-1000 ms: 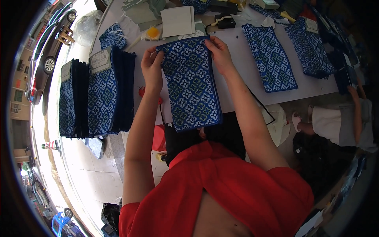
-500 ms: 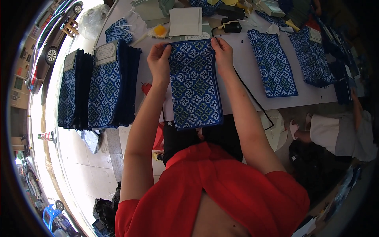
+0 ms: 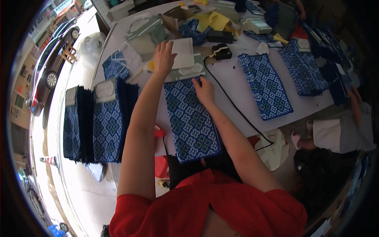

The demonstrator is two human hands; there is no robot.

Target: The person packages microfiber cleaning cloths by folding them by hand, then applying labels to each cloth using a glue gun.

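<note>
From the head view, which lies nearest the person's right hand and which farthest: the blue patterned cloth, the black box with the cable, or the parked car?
From the right hand:
1. Blue patterned cloth, under the hand, touching.
2. Black box, up the table, beyond the hand.
3. Parked car, far left, off the table.

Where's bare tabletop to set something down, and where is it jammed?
Free: the white strip between the centre cloth and the right cloth, crossed only by a black cable. A smaller patch lies between the left stacks and the left forearm. Crowded: the far edge, littered with cards, yellow paper and boxes.
</note>
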